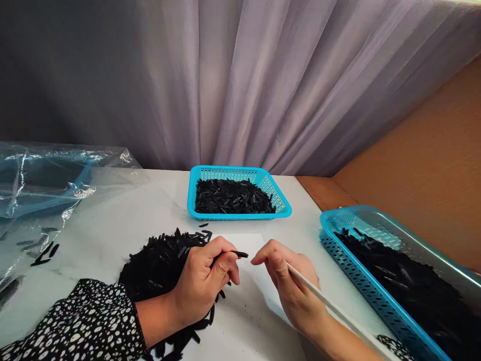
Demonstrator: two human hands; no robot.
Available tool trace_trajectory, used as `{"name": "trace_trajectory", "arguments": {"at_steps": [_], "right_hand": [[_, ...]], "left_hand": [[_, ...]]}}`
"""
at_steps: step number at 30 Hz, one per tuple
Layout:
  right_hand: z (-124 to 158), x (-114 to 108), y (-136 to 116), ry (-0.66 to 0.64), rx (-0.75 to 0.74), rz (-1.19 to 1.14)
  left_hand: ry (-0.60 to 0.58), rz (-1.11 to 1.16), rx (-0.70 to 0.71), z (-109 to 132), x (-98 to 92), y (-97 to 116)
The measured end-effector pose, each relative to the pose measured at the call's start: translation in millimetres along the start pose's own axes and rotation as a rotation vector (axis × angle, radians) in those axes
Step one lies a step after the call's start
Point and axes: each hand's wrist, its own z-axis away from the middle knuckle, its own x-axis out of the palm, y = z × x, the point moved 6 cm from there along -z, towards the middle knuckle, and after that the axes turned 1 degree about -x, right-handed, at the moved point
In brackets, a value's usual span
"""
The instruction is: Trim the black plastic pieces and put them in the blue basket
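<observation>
My left hand is closed, pinching a small black strip between thumb and forefinger, its tip pointing right. It rests over a heap of several black strips on the white table. My right hand sits just right of the strip's tip, fingers curled around a thin white stick that runs back along my forearm. The two hands are a few centimetres apart.
A blue basket full of black strips stands at the back centre. A second blue basket lined with clear plastic sits at the right. Crumpled clear plastic bags lie at the left, with loose strips beside them. A curtain hangs behind.
</observation>
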Motion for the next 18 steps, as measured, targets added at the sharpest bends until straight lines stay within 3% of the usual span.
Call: {"name": "trace_trajectory", "arguments": {"at_steps": [3, 8, 14, 16, 18], "right_hand": [[-2, -1, -3, 0.050, -0.030, -0.037], [-1, 4, -10, 0.029, -0.123, -0.040], [1, 11, -6, 0.032, -0.048, -0.057], [-2, 3, -5, 0.043, -0.066, 0.026], [-6, -20, -6, 0.105, -0.125, 0.227]], "left_hand": [[-0.007, -0.016, -0.015, 0, -0.4, 0], [-0.028, -0.051, -0.059, 0, 0.2, -1], [-0.049, 0.017, -0.200, -4, 2.7, -13], [-0.041, 0.078, -0.290, -7, 2.7, -18], [-0.026, 0.174, -0.402, -10, 2.6, -22]]}}
